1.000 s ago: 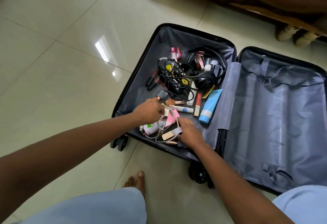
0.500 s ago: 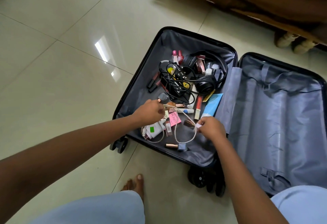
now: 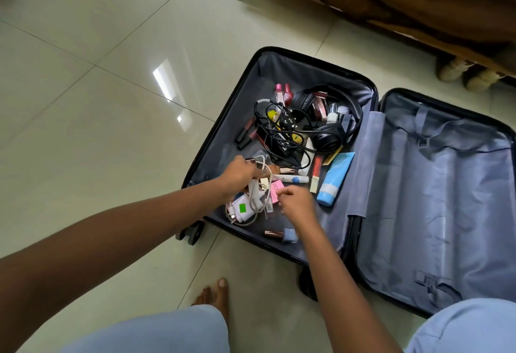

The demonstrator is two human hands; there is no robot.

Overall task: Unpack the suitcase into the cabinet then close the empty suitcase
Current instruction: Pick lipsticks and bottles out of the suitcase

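— Where was the suitcase [image 3: 435,185]?
— Open flat on the glossy tiled floor [image 3: 111,129]. The left grip [image 3: 240,176] curled round a looped white cable [image 3: 253,195]; the right grip's [image 3: 296,202] hold I couldn't tell.

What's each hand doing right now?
Left hand: grips the white cable.
Right hand: fingers curled beside the pink box; hold cannot be told.

Fingertips of the left hand [image 3: 238,176] are hidden in the white cable [image 3: 253,195]. Beyond the right hand [image 3: 296,202], the suitcase [image 3: 446,185] is cropped.
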